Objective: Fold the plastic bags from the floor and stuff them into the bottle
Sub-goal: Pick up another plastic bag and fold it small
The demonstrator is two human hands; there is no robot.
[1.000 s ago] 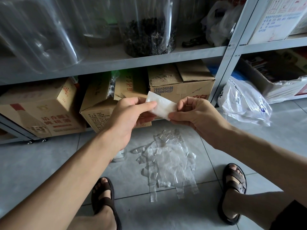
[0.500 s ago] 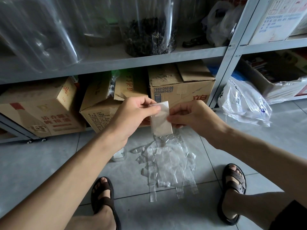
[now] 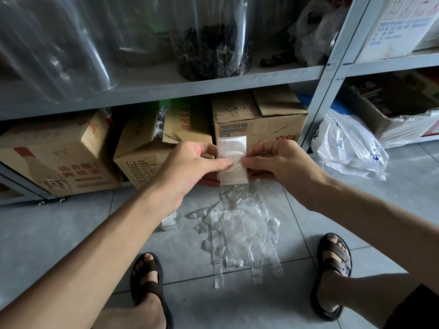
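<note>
A folded plastic bag (image 3: 232,160) is held upright in the air between two hands, above the heap on the floor.

The left hand (image 3: 190,167) pinches its left edge and the right hand (image 3: 278,162) its right edge, thumbs and fingertips closed on the milky sheet, in front of the cardboard boxes (image 3: 259,119) under the metal shelf (image 3: 166,89). Directly below, loose clear bags (image 3: 240,236) lie piled on the grey tiles between two sandalled feet. A small clear container (image 3: 171,220) shows beside the pile, half hidden by the left forearm. A white carrier bag (image 3: 349,148) sits off right.
</note>
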